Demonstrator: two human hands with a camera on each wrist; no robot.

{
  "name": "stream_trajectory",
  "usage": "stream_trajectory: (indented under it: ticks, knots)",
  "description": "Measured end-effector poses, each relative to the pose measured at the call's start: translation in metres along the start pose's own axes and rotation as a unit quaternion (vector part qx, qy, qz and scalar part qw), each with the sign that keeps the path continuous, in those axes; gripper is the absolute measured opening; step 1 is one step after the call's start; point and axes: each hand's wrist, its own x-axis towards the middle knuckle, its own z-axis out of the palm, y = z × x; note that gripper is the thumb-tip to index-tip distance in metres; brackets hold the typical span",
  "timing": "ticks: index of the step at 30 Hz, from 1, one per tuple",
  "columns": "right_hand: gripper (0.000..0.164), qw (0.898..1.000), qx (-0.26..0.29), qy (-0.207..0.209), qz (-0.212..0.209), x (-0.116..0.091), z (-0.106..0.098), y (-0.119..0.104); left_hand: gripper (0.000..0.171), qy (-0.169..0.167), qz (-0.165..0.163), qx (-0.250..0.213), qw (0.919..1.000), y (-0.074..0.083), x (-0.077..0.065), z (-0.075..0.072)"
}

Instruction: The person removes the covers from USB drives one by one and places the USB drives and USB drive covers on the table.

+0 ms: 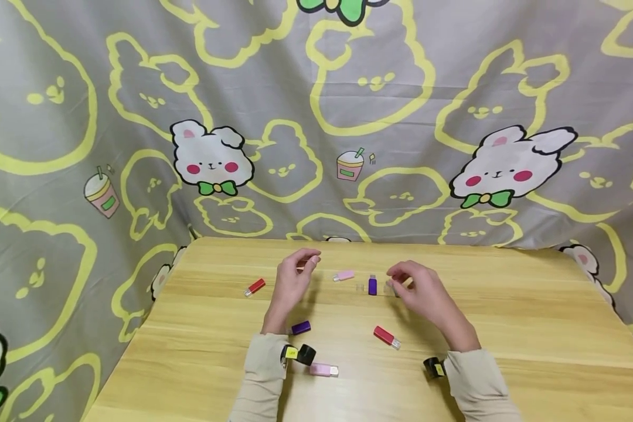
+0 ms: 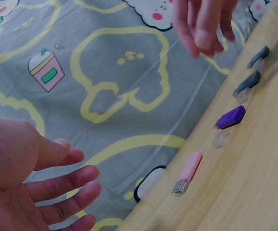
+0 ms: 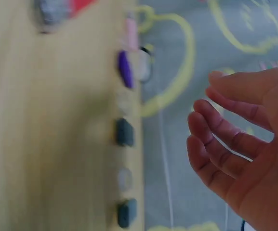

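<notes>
My left hand (image 1: 291,284) hovers over the table with relaxed fingers, holding nothing, left of a pink USB stick (image 1: 344,275). Above the far side of the table is my right hand (image 1: 422,293), its fingers loosely bent with nothing between them in the right wrist view. Near it lies a purple USB stick (image 1: 372,285). Two dark grey-green pieces (image 3: 125,132) and small clear pieces (image 2: 221,139) continue that row. A second purple stick (image 1: 301,327) is beside the left wrist, and a second pink one (image 1: 322,369) lies nearer the front.
One red USB stick (image 1: 255,287) lies to the left, another red one (image 1: 387,337) between the forearms. Behind the wooden table (image 1: 190,351) hangs a grey patterned curtain (image 1: 285,88). Black wrist cameras (image 1: 306,354) sit low over the tabletop.
</notes>
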Motion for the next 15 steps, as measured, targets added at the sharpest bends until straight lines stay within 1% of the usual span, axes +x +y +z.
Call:
stream_trajectory:
  ticks: [4,9,12,15]
  knots:
    - [0.019,0.999,-0.02,-0.021,-0.043,0.01,0.016,-0.006,0.018,0.0,-0.004,-0.001,1.0,0.0,0.001,-0.002]
    - [0.018,0.994,-0.039,-0.049,-0.09,0.034,0.034,-0.014,0.021,-0.008,-0.004,-0.002,1.0,0.001,0.002,-0.001]
    - [0.015,0.989,-0.057,-0.083,-0.107,0.048,0.045,-0.018,0.021,-0.013,-0.003,-0.004,0.9999,0.0,0.003,0.0]
    - [0.013,0.985,-0.072,-0.118,-0.104,0.06,0.055,-0.021,0.019,-0.012,-0.006,-0.005,0.9999,-0.001,0.002,0.0]
